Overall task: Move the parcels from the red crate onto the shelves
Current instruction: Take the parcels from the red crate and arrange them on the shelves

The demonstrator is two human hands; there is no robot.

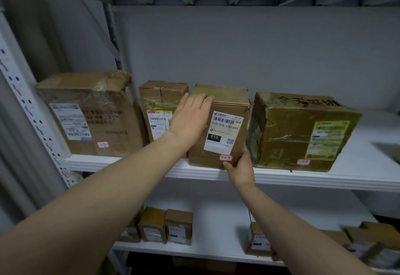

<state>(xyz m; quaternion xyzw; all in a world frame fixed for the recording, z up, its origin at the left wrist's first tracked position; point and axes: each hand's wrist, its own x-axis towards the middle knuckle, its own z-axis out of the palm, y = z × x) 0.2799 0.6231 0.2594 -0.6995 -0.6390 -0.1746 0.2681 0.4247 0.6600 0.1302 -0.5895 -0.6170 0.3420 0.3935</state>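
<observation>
There, the white-labelled brown cardboard parcel (218,127) stood on the white metal shelf (324,180), between a small taped box (162,101) and a wide taped box (298,131). The left hand (190,119) lay flat over its top left corner, fingers straight; the right hand (240,170) pinched its lower right corner, thumb on the front.

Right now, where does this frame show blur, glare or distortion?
Head view: the brown cardboard parcel with the barcode label is sharp; the small brown boxes at lower right are smeared; clear tape on the large creased carton glints; the white perforated upright leans, lens-skewed.
</observation>
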